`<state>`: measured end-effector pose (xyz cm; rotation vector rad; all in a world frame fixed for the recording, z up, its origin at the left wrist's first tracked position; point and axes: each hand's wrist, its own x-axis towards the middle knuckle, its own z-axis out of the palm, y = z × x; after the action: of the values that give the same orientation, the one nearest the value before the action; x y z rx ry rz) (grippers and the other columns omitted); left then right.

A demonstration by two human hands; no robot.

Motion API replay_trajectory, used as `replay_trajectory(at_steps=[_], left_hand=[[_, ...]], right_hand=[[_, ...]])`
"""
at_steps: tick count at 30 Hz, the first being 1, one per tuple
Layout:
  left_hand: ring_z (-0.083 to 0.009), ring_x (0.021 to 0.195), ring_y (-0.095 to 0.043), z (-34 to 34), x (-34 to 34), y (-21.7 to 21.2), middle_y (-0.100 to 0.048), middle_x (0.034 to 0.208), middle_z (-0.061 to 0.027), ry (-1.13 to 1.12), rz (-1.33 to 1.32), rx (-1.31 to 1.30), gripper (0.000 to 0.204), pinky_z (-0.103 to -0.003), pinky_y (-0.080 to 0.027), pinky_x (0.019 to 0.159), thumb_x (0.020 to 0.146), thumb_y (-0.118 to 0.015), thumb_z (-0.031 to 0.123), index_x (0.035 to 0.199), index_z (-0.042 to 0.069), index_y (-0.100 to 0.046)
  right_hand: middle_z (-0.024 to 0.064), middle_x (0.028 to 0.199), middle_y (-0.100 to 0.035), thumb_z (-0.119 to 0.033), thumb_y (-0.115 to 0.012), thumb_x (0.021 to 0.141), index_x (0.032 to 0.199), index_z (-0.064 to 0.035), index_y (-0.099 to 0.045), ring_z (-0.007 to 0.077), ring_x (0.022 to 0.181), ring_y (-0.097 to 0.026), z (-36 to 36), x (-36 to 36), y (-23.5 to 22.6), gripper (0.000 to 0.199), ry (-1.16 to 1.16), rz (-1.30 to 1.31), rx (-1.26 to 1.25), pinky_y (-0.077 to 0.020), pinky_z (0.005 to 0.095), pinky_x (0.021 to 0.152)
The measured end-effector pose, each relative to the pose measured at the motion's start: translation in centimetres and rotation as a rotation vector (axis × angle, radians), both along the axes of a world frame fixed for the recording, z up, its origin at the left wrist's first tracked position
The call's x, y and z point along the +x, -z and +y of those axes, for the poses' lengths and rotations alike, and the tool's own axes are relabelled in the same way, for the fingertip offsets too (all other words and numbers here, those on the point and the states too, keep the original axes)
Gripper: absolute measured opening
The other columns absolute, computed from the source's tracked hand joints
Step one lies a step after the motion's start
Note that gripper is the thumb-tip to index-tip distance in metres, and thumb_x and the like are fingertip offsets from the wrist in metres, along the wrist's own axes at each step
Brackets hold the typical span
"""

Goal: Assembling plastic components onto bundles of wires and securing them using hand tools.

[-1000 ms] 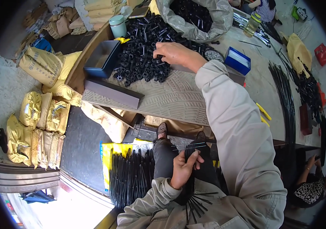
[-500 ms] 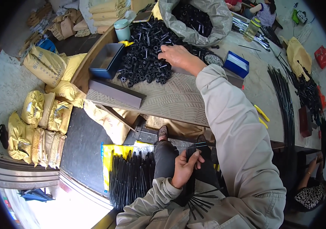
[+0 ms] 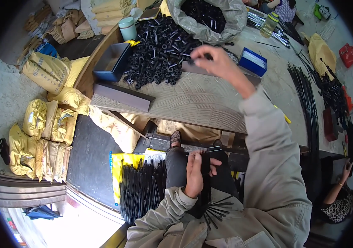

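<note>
My left hand (image 3: 195,177) is over my lap, its fingers and thumb on either side of an upright bundle of thin black rods (image 3: 205,165). The lower ends of the rods fan out (image 3: 219,211) against my jacket. Above the table's near part, my right hand (image 3: 219,64) is raised and slightly blurred, thumb and fingers curled together. A small black plastic piece (image 3: 191,61) shows at its fingertips; its exact shape is smeared. To the left of that hand lies a big heap of black plastic tubular fittings (image 3: 155,53).
A blue-grey bin (image 3: 112,62), a grey sack of black pieces (image 3: 236,20) and a blue box (image 3: 253,61) surround the heap. A grey bar (image 3: 122,97) lies along the front edge. More black rods (image 3: 143,190) stand beside my left leg. Another person's arm (image 3: 341,182) shows at the right.
My right hand has moved away from the heap, to the right and toward me, with a small black piece at its fingertips. The left hand's fingers have straightened somewhat along the rods.
</note>
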<state>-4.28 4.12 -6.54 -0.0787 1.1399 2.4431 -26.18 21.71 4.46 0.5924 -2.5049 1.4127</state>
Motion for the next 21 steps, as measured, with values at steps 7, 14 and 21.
replay_trajectory(at_steps=[7, 14, 21], left_hand=[[-0.0196, 0.062, -0.061, 0.6, 0.6, 0.2, -0.061, 0.095, -0.0214, -0.016, -0.019, -0.043, 0.024, -0.026, -0.048, 0.055, 0.096, -0.030, 0.026, 0.097, 0.003, -0.036], [-0.0220, 0.069, -0.063, 1.6, 2.2, -1.8, -0.059, 0.101, -0.0225, 0.043, 0.083, -0.121, 0.023, -0.027, -0.051, 0.060, 0.096, -0.030, 0.023, 0.095, 0.002, -0.037], [-0.0260, 0.076, -0.064, 2.5, 5.4, -2.1, -0.056, 0.104, -0.0257, 0.011, 0.190, -0.039, 0.012, -0.029, -0.052, 0.066, 0.094, -0.037, 0.012, 0.099, 0.002, -0.033]], right_hand=[[0.0025, 0.087, -0.062, -0.013, -0.062, 0.078, 0.091, -0.0015, -0.060, 0.0082, 0.070, -0.053, 3.5, 9.0, 5.1, 0.017, 0.022, -0.010, 0.438, -0.0431, 0.0244, 0.064], [0.0012, 0.082, -0.061, -0.008, -0.063, 0.078, 0.093, -0.0009, -0.062, 0.0039, 0.064, -0.049, 1.8, 17.1, 3.9, 0.017, -0.114, -0.445, -0.381, -0.0402, 0.0180, 0.056], [0.0006, 0.081, -0.060, -0.006, -0.064, 0.078, 0.095, -0.0005, -0.062, 0.0025, 0.062, -0.048, 2.4, 20.2, 4.6, 0.018, -0.218, -0.495, -0.450, -0.0398, 0.0170, 0.054]])
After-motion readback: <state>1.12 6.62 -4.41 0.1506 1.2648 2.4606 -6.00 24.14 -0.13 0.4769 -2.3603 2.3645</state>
